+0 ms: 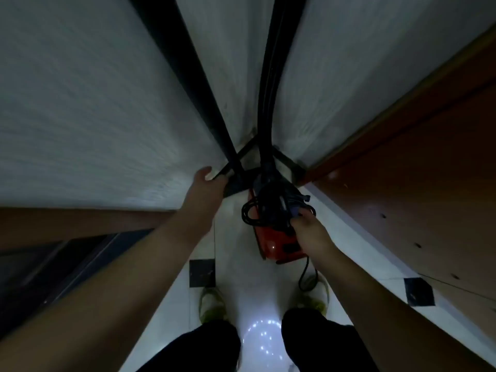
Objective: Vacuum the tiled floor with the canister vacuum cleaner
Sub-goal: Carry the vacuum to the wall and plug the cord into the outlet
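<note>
Single head-worn wide-angle view, looking steeply down along both forearms onto the tiled floor [241, 275], close range

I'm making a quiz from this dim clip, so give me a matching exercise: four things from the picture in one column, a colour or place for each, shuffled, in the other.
Things:
1. vacuum cleaner body
2. left hand
3. right hand
4. shoes

Colour or place:
A. on the black tube leaning at the wall
B. red, on the tiled floor
C. yellow-green and white, at the bottom of the view
D. at the coiled black cord on top of the vacuum

Pairs: 1-B, 2-A, 3-D, 4-C
</note>
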The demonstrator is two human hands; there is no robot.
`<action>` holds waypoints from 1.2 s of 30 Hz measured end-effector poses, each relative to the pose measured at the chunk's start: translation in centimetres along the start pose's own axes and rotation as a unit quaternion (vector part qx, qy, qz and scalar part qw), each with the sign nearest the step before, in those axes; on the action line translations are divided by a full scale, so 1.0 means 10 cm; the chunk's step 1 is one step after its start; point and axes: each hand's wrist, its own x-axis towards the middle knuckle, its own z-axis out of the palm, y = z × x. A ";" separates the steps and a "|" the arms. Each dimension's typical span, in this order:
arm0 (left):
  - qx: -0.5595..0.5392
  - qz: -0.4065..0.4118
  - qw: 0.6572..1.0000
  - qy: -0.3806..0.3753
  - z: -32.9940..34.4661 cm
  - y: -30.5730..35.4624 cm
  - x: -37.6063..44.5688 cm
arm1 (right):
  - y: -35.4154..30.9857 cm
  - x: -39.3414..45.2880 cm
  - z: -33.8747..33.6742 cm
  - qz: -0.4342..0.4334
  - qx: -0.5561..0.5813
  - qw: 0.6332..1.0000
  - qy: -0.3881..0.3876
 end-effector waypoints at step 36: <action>0.164 0.180 0.968 0.055 -0.37 0.63 -0.77 | -0.11 -0.92 -0.34 -0.111 -0.045 0.991 -0.067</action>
